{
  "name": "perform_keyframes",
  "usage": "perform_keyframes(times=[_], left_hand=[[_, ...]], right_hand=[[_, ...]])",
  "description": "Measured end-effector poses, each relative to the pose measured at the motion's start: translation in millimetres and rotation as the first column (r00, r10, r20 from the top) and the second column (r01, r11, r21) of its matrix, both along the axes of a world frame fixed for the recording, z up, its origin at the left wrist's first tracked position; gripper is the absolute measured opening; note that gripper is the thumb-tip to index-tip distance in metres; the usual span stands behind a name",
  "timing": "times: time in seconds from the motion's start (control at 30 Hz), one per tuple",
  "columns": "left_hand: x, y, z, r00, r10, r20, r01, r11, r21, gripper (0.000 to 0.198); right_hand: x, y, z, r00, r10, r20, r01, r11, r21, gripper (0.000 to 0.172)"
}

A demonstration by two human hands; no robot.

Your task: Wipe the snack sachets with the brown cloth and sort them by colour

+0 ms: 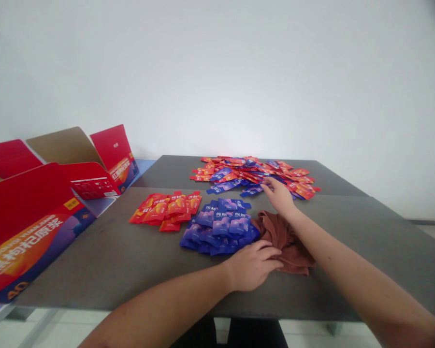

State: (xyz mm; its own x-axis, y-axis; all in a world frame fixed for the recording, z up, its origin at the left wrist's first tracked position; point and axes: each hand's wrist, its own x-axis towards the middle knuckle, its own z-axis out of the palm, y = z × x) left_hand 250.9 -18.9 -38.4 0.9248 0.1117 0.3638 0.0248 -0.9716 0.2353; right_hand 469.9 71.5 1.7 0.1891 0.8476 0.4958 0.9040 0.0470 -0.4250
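Observation:
My left hand [255, 265] lies palm down, fingers stretched out, with the fingertips on the edge of a crumpled brown cloth [281, 241]. Just beyond it is a heap of blue-purple sachets [221, 224]. My right hand [278, 194] reaches past the cloth to the near edge of a large mixed pile of red and blue sachets [239, 174]. Its thumb and forefinger are apart beside a blue sachet [253, 190], and nothing shows between them. A smaller group of red-orange sachets [170, 208] lies left of the blue heap.
The grey table [148, 270] runs back toward a white wall [239, 87]. At the left stand open red cartons, a near one [29, 232] with printed sides and a farther one [94, 179] with raised flaps, on a lower bluish surface [143, 166].

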Motion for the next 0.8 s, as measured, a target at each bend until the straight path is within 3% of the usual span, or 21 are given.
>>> perform_keyframes(times=[0.17, 0.33, 0.57, 0.8], left_hand=[[0, 1, -1.1, 1.0, -0.014, 0.017, 0.014, 1.0, -0.001, 0.035], [1, 2, -4.0, 0.999, -0.013, 0.032, 0.013, 1.0, -0.001, 0.035], [2, 2, -4.1, 0.999, -0.033, 0.005, 0.033, 0.999, -0.005, 0.037], [2, 3, -4.0, 0.999, -0.04, 0.028, 0.04, 0.999, 0.011, 0.036]], right_hand=[[12, 50, 3.1, 0.973, 0.015, 0.232, 0.018, 0.99, -0.139, 0.044], [10, 79, -1.8, 0.919, 0.016, 0.393, 0.095, 0.961, -0.261, 0.048], [3, 92, -5.4, 0.886, -0.003, 0.464, 0.179, 0.925, -0.337, 0.034], [2, 89, 2.6, 0.927, -0.102, 0.36, 0.221, 0.926, -0.307, 0.027]])
